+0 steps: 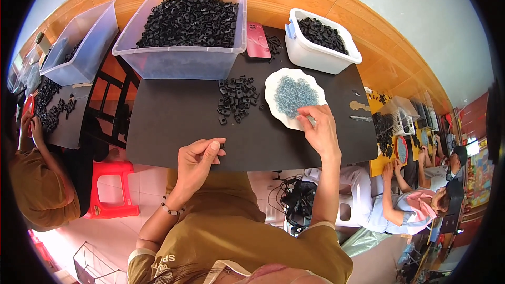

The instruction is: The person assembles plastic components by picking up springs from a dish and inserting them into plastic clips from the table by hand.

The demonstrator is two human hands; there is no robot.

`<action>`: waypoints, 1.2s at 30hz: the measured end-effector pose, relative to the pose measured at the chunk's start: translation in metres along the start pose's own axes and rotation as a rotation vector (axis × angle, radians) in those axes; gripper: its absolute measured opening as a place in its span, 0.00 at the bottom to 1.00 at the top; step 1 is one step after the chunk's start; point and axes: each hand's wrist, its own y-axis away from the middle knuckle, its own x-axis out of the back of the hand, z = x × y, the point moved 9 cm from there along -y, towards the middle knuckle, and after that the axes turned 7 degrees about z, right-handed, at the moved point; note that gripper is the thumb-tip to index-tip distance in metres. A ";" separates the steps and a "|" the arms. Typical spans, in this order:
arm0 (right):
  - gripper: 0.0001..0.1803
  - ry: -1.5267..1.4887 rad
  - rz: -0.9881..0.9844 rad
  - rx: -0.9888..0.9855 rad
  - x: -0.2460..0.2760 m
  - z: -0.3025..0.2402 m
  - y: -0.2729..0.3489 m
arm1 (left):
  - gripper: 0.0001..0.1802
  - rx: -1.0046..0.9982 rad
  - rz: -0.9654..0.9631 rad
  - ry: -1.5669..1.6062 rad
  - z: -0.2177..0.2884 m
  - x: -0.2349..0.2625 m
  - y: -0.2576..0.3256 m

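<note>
Near the table's front edge, my left hand (199,162) is closed in a pinch on a small black plastic part (222,146), mostly covered by the fingertips. My right hand (320,130) is over the near right rim of a white scalloped plate (270,88), thumb and fingers pressed together. Whatever they hold is too small to make out. Many tiny clear-bluish pieces (294,95) are heaped on the plate. Left of the plate lies a loose pile of black plastic parts (238,97).
At the back of the dark table (173,126) stand a large clear bin (173,63) and a white tub (315,62), both holding black parts. A pink phone (258,41) lies between them. A red stool (111,189) is at left. Other people work at tables on both sides.
</note>
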 end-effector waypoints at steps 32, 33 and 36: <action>0.11 -0.726 0.061 -0.408 -0.036 0.046 -0.020 | 0.12 -0.163 -0.108 -0.282 0.031 -0.029 -0.024; 0.11 -0.724 0.059 -0.406 -0.036 0.045 -0.020 | 0.13 -0.273 -0.155 -0.469 0.043 -0.045 -0.029; 0.11 -0.823 0.071 -0.436 -0.036 0.043 -0.018 | 0.13 -0.559 -0.199 -0.582 0.057 -0.089 -0.055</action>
